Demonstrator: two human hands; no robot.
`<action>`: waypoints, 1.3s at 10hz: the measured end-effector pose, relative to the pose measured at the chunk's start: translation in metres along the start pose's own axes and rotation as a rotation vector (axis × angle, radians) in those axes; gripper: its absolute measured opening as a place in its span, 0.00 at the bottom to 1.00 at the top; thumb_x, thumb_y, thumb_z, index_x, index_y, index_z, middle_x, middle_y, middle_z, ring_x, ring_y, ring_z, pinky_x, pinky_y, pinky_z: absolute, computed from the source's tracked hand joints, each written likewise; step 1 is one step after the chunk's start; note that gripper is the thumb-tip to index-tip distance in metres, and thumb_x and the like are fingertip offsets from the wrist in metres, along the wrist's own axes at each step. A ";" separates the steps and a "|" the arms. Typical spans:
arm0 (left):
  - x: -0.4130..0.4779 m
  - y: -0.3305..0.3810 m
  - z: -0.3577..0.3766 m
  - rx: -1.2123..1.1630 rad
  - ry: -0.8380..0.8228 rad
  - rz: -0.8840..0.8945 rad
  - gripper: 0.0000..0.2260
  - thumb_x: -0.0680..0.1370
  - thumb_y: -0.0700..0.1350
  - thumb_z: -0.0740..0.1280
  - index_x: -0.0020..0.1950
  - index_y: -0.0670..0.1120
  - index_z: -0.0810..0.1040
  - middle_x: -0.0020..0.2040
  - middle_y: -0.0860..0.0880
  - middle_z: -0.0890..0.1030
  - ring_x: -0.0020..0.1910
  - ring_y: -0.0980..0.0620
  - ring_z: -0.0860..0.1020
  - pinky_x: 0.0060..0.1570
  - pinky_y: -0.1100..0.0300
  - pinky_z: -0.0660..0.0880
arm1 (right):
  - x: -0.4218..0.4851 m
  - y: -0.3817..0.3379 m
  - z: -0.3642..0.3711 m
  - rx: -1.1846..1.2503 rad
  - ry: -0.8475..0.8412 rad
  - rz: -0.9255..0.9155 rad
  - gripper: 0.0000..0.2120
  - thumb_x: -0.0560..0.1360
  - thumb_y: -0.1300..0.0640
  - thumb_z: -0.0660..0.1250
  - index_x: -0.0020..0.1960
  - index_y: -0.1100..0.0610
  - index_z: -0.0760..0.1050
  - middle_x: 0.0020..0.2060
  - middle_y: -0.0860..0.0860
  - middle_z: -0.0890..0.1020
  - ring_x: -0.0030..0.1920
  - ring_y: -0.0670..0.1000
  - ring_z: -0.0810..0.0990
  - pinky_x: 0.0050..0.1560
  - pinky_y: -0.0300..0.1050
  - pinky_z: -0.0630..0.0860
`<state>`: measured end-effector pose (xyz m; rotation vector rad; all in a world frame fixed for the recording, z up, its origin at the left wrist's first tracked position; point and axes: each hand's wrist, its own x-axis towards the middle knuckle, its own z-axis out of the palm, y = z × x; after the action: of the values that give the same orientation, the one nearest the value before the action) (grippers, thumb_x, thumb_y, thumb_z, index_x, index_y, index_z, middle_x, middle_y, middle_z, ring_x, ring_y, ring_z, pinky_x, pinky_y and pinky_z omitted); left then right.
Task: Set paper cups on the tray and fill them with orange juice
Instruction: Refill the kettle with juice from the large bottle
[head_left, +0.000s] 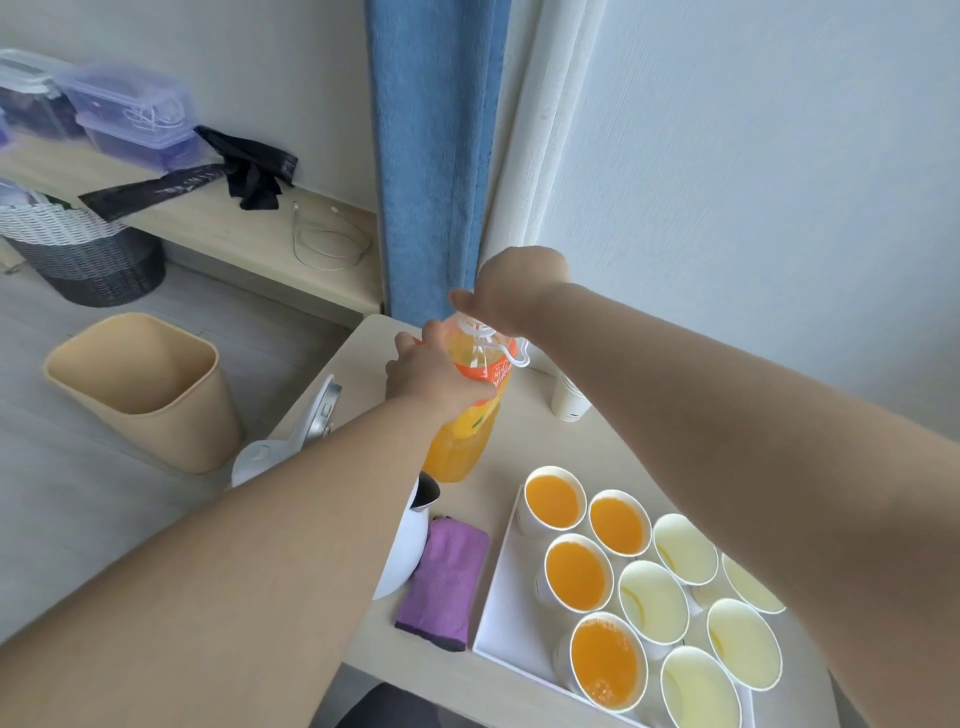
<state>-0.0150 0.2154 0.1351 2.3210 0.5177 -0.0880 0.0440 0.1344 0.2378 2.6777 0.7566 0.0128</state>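
Note:
An orange juice bottle (470, 415) stands upright on the table behind the white tray (501, 608). My left hand (423, 371) grips its upper body. My right hand (511, 296) is curled over the bottle's top, hiding the cap. The tray at the near right holds several paper cups. Several hold juice, such as the nearest one (605, 662). The others, like one at mid tray (653, 601), are empty. My right forearm hides part of the tray's right side.
A stack of spare paper cups (569, 397) stands behind the tray. A purple cloth (441, 587) and a white kettle (408, 540) lie left of the tray. A beige bin (143, 387) sits on the floor at left; a blue curtain (434, 156) hangs behind.

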 end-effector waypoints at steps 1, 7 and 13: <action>0.000 -0.001 0.001 -0.002 0.006 0.005 0.41 0.66 0.57 0.76 0.73 0.52 0.58 0.65 0.44 0.64 0.63 0.40 0.70 0.61 0.46 0.73 | -0.001 0.005 -0.004 0.054 -0.125 -0.064 0.22 0.82 0.44 0.49 0.44 0.57 0.72 0.43 0.52 0.74 0.44 0.54 0.73 0.35 0.42 0.65; 0.000 -0.001 0.000 0.012 -0.008 0.011 0.42 0.66 0.58 0.75 0.74 0.53 0.57 0.65 0.44 0.63 0.64 0.41 0.70 0.62 0.46 0.72 | -0.009 -0.004 -0.014 0.064 -0.103 0.067 0.33 0.75 0.29 0.46 0.56 0.55 0.74 0.51 0.51 0.76 0.44 0.52 0.76 0.36 0.43 0.67; -0.001 0.000 -0.002 0.065 -0.001 0.028 0.41 0.66 0.59 0.75 0.72 0.51 0.57 0.65 0.44 0.64 0.63 0.41 0.70 0.60 0.47 0.73 | -0.004 0.020 -0.001 0.297 -0.189 -0.213 0.21 0.78 0.63 0.59 0.69 0.50 0.64 0.52 0.60 0.77 0.52 0.60 0.78 0.52 0.54 0.76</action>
<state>-0.0158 0.2165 0.1366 2.3909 0.4879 -0.0940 0.0508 0.1175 0.2462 2.7999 1.0465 -0.4313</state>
